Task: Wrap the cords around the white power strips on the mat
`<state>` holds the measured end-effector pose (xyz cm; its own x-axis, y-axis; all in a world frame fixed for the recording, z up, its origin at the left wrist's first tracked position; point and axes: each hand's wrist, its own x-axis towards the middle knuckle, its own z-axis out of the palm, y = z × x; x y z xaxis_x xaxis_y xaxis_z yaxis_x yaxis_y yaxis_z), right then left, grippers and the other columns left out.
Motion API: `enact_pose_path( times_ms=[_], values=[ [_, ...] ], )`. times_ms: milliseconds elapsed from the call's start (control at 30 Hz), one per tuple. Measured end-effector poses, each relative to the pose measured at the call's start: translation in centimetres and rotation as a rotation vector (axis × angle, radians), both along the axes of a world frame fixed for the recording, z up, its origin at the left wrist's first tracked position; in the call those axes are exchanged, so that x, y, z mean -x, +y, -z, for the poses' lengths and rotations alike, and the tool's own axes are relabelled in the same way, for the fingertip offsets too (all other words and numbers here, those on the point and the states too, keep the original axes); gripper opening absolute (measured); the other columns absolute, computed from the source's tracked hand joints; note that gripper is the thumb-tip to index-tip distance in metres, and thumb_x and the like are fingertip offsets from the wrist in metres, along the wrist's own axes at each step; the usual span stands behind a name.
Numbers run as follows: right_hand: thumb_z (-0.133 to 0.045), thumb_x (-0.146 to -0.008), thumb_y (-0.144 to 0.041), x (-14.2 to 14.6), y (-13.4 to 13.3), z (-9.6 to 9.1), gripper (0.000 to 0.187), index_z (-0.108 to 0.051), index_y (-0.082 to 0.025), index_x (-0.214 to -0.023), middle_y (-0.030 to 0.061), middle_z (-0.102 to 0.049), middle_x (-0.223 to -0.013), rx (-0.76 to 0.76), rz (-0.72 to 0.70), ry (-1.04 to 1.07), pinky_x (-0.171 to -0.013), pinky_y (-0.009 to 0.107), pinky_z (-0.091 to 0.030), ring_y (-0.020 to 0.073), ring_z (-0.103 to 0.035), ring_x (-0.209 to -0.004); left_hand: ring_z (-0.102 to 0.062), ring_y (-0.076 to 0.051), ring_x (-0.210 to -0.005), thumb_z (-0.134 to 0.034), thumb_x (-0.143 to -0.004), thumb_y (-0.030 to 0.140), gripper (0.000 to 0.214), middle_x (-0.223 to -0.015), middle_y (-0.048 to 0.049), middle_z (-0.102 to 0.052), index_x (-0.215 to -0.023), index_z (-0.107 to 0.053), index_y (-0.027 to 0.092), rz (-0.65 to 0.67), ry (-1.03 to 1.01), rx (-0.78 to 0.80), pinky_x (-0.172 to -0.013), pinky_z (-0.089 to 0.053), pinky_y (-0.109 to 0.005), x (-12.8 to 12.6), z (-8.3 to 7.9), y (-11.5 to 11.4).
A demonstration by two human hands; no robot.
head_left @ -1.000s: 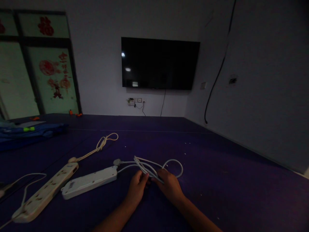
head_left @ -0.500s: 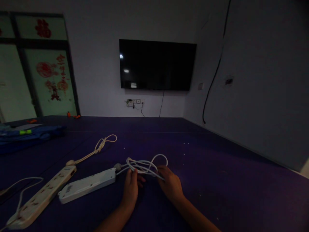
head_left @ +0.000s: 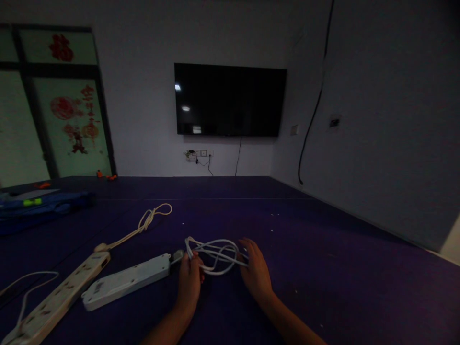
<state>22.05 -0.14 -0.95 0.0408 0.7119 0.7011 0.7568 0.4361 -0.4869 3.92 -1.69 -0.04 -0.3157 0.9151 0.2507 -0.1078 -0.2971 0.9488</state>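
A white cable [head_left: 219,247] lies in loose loops in front of me, joined to a white power strip [head_left: 129,281] that rests face down on the purple surface. My left hand [head_left: 189,278] is closed round the left end of the loops, close to the grey plug [head_left: 178,256]. At the right end, my right hand [head_left: 256,270] has the loops between its curved fingers and thumb. Part of the cable is hidden behind my fingers.
A second power strip [head_left: 63,299], sockets up, lies at the left with its knotted cable [head_left: 145,221]. Blue cloth [head_left: 53,203] is heaped farther left. A television [head_left: 230,99] hangs on the far wall, and a black cable [head_left: 312,120] runs down the right wall.
The cable loops have been gathered into a rounder coil, and the high loop at the right has come down. My right hand has shifted slightly right; the left is nearer the plug.
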Motion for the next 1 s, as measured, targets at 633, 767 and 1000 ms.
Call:
enact_pose_path(
  times_ms=[633, 767, 1000],
  values=[
    [-0.064, -0.074, -0.034, 1.4, -3.1, -2.9, 0.042, -0.059, -0.029, -0.116, 0.0071, -0.055, -0.126, -0.058, -0.367, -0.393, -0.101, 0.05, -0.031, 0.0277, -0.045, -0.12, -0.053, -0.028, -0.115, -0.05, -0.081, 0.047, 0.041, -0.113, -0.0097, -0.066, -0.106, -0.065, 0.018, 0.134, 0.308, -0.104, -0.099, -0.037, -0.038, -0.2, -1.3, -1.3],
    [-0.069, -0.07, -0.041, 2.0, -3.9, -3.6, 0.044, -0.063, -0.028, -0.111, 0.0065, -0.051, -0.132, 0.027, -0.374, -0.441, -0.105, 0.052, -0.025, 0.0304, -0.037, -0.127, -0.058, -0.028, -0.109, -0.047, -0.084, 0.044, 0.042, -0.114, -0.0108, -0.066, -0.114, -0.062, 0.019, 0.202, 0.456, -0.127, -0.096, -0.041, -0.039, -0.4, -0.5, -1.4],
    [-0.045, -0.088, -0.025, 2.3, -3.7, -3.2, 0.025, -0.064, -0.025, -0.104, 0.007, -0.057, -0.123, 0.002, -0.383, -0.234, -0.101, 0.045, -0.035, 0.0241, -0.042, -0.123, -0.053, -0.025, -0.117, -0.044, -0.086, 0.039, 0.042, -0.125, -0.0086, -0.059, -0.122, -0.056, 0.022, 0.165, 0.563, -0.165, -0.101, -0.036, -0.039, -0.4, -0.2, -1.6]
  ],
)
